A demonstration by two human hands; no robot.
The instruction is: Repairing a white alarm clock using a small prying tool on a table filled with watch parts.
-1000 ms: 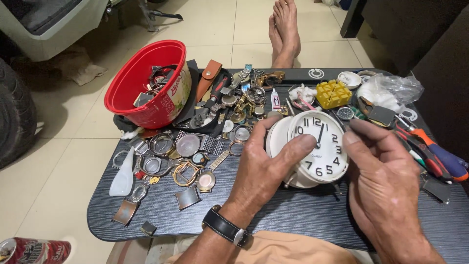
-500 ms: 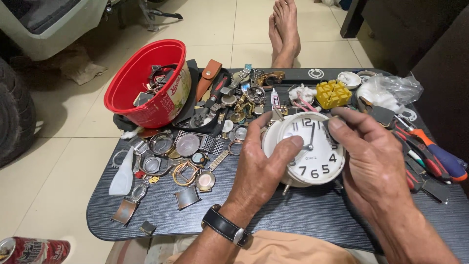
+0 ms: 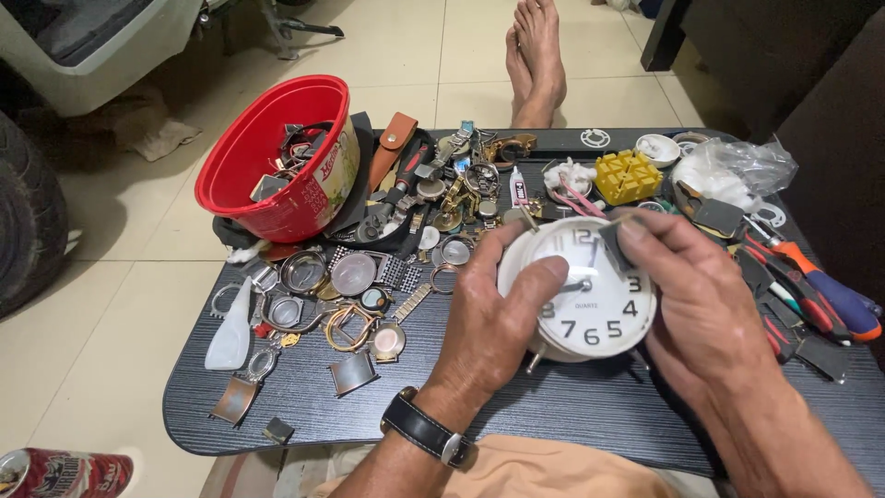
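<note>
clock (image 3: 590, 314) left rim hidden under left hand (image 3: 498, 323), right forearm cut off, can (image 3: 55, 472) cropped

A home watch-repair corner: a low black table (image 3: 572, 406) on a tiled floor (image 3: 111, 304), strewn with watch parts (image 3: 355, 277), screwdrivers (image 3: 820, 286), and a red tub (image 3: 277, 157) of watches.

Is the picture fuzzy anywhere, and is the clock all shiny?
Head view: mostly sharp, even indoor light. The white alarm clock shows no strong glare; its numerals read clearly between the left hand and right hand. The hands cast soft shadows on the black table, and the edges bend slightly.
</note>
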